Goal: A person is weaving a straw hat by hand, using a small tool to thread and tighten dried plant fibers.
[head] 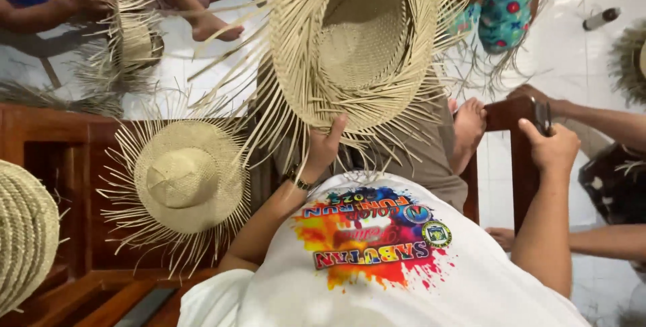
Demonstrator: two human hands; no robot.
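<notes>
Gripping | left hand (323, 149) fingers clamp unfinished straw hat (350, 44) at brim, crown beyond fingertips | right hand (548, 145) clenched on dark phone (542, 117) | advice: hold brim firmly, keep loose strands uncrushed | second hat (185, 179) left of fingers

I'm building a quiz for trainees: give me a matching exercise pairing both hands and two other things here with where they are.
1 left hand
2 right hand
3 small straw hat
4 bottle

a lying on the wooden bench
b lying on the white floor
c holding a dark device
d holding the big straw hat by its brim

Pairs: 1-d, 2-c, 3-a, 4-b.
</notes>
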